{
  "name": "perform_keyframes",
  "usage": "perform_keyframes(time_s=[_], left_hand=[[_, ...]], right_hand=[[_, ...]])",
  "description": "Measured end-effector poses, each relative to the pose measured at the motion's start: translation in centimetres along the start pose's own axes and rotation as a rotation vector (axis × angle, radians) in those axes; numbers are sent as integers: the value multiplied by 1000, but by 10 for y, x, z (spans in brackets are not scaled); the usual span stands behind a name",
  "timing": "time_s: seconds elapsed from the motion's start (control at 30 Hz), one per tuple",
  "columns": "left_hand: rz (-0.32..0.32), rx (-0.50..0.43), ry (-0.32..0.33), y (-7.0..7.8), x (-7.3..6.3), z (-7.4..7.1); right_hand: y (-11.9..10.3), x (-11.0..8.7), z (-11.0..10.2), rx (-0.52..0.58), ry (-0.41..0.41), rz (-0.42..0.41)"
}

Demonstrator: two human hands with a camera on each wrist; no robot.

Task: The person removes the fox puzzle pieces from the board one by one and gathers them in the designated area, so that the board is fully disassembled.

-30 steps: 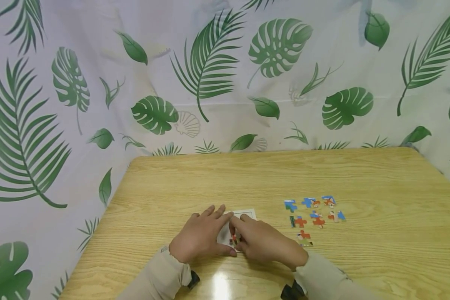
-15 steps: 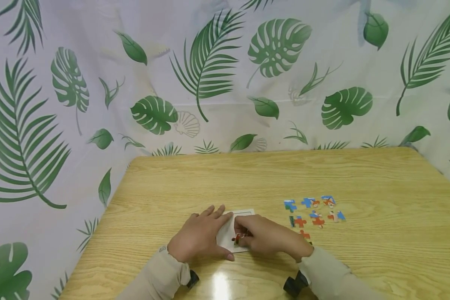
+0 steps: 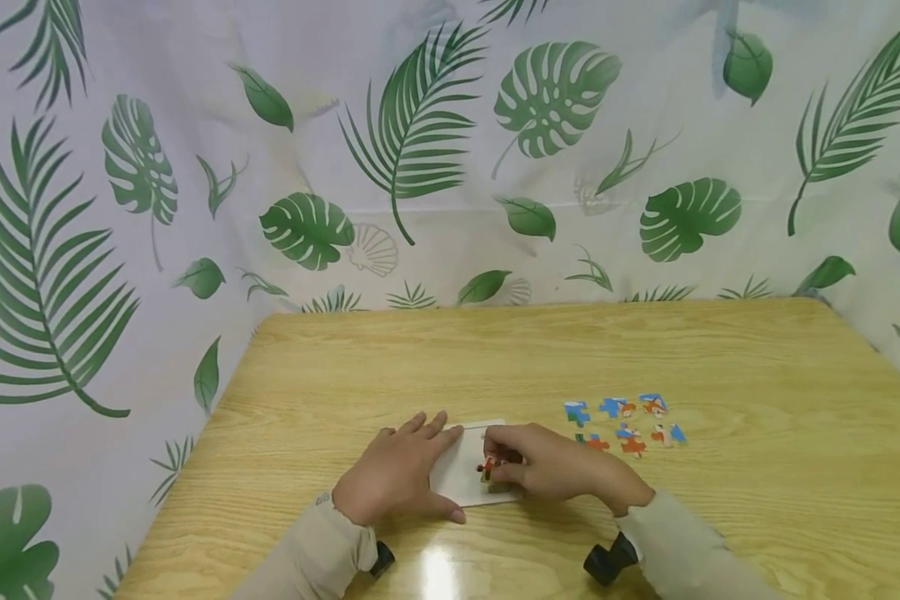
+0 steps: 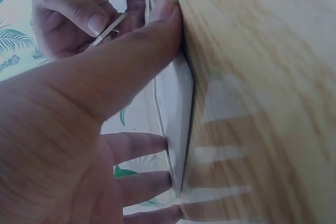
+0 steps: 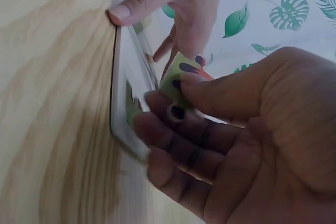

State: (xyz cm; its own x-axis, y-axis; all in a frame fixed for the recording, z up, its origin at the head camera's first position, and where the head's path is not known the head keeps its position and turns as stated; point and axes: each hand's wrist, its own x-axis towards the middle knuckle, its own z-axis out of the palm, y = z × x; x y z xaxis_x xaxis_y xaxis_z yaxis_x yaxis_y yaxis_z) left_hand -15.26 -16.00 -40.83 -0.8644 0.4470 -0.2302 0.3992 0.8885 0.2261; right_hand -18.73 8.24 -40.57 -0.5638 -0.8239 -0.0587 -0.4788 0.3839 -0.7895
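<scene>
A white puzzle board (image 3: 456, 467) lies near the front of the table, a thin slab when seen edge-on in the left wrist view. My left hand (image 3: 397, 471) rests at its left side with fingers straight and spread, the thumb at the near edge. Over the board's right part, my right hand (image 3: 551, 461) pinches a jigsaw piece (image 3: 487, 472) between thumb and fingers. In the right wrist view that piece (image 5: 173, 80) is tilted, pale green with dark spots and some red. The right hand covers the board's right side.
Several loose jigsaw pieces lie in rows right of the board, including a blue one (image 3: 577, 413), a blue-and-orange fox one (image 3: 654, 405) and a red one (image 3: 632, 443). The wooden table (image 3: 420, 358) ends at a leaf-patterned curtain (image 3: 450, 150).
My right hand has shifted to the right with the jigsaw piece, and its forearm now covers the nearest loose piece. The left hand has stayed on the board's left side.
</scene>
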Motion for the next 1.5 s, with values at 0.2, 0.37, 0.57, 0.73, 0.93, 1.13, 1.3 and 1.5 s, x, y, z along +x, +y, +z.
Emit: perform_keyframes(time_s=[0.2,0.37,0.57,0.73,0.93,1.13,1.3,1.5], left_hand=[[9,-15,20,-1,0,1],[29,-24,35,-2,0,2],[42,-21,37,-3,0,2],[38,-17,29,-7,-1,0],[41,-65,8,-6,-2,-4],[74,-87,30,-2,3,2],[136,-45,71,-2,8,5],[158,-15,76,-1,10,5]], right_hand=[[16,-21,-13,-6,64,-56],[33,-50,-27,18,95,-57],[48,-84,-42,18,156,-60],[60,-104,-56,12,197,-67],[72,-125,-76,8,180,-29],[81,-135,-83,-3,122,5],[81,-132,-82,-56,124,29],[82,-130,-77,-107,143,34]])
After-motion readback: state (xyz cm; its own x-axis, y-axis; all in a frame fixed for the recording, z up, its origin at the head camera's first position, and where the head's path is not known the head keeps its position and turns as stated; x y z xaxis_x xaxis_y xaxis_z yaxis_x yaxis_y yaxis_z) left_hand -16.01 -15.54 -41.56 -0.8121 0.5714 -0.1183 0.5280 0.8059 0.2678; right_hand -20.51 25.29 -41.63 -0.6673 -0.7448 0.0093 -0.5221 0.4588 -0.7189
